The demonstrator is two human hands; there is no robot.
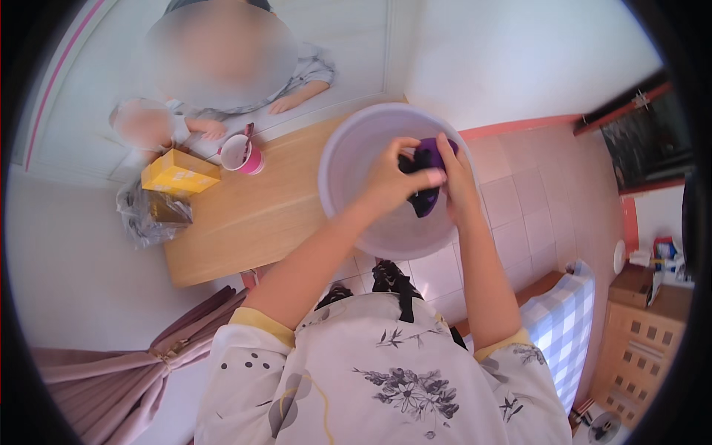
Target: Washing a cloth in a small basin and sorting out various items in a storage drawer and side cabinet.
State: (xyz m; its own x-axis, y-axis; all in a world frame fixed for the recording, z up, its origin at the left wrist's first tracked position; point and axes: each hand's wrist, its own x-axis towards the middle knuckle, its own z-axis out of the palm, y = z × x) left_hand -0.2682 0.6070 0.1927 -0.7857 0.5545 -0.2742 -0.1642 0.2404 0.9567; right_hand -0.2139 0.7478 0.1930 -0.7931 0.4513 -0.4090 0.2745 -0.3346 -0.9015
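Both of my hands are over a large pale lavender basin (345, 139) standing at the right end of a wooden table (261, 206). Between them is a dark purple and black item (427, 197), seemingly of cloth; its exact kind cannot be told. My left hand (397, 172) grips its near left side, the thumb lying across it. My right hand (457, 178) holds its right side with the fingers along the purple part. What lies at the bottom of the basin is hard to make out.
Left on the table are a pink and white cup (253, 162) with a utensil, a yellow box (181, 173) and a clear plastic bag (147, 219). A mirror behind the table reflects a person and a child. A checked cloth (562, 322) lies at right.
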